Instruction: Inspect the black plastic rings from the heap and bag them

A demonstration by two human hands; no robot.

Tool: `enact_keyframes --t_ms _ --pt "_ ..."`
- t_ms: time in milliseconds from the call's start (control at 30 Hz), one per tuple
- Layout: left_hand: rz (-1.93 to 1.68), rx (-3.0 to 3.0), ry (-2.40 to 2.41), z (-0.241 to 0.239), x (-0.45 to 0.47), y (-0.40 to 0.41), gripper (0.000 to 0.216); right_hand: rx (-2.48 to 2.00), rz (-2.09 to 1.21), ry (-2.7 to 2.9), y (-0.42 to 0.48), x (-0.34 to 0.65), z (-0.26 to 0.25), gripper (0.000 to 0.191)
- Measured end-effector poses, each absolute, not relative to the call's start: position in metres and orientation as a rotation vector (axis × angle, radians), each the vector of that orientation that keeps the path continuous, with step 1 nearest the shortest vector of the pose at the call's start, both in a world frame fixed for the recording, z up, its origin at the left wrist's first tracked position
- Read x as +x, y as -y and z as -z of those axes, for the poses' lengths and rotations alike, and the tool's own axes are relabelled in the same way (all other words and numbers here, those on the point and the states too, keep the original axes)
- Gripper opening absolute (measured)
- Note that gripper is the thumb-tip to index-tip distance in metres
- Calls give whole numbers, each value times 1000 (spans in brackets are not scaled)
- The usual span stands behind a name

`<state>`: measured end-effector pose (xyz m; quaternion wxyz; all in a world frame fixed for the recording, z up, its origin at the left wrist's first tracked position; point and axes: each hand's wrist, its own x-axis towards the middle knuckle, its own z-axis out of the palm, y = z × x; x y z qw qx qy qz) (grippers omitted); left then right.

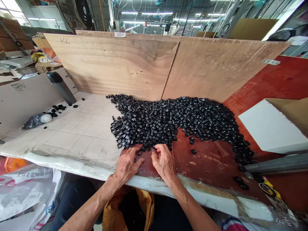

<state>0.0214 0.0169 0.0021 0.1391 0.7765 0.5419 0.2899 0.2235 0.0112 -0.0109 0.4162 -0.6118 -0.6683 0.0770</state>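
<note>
Bench (216, 160): black rings (168, 118) heaped mid-frame.
Left hand (127, 164): curled at heap's edge, grip unclear.
Right hand (164, 160): curled alongside, grip unclear.

Bare forearms converge forward. The left hand (126, 164) lies palm down, fingers loosely curled. The right hand (164, 160) sits close beside it, fingertips tucked.

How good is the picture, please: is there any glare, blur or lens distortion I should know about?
Head view: the wide lens bends the boards; the ceiling lights and the window at top left are blown out; light on the rings is even, with soft shadows under the left hand and right hand; centre sharp.
</note>
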Motion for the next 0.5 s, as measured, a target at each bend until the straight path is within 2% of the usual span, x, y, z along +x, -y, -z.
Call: enact_keyframes --t_ms 100,200,367,500 --pt "-828 2268 -1630 0 30 -21 29 -1567 -148 1796 -15 222 13 28" --pt "-829 2278 -1618 3 28 -22 21 -1504 -169 1894 -17 216 17 22" --pt "-964 2254 -1521 7 19 -15 24 -1358 -235 2006 -15 213 17 19" --pt "-1102 2119 -1431 8 16 -15 29 -1163 -416 1876 -13 215 10 22"
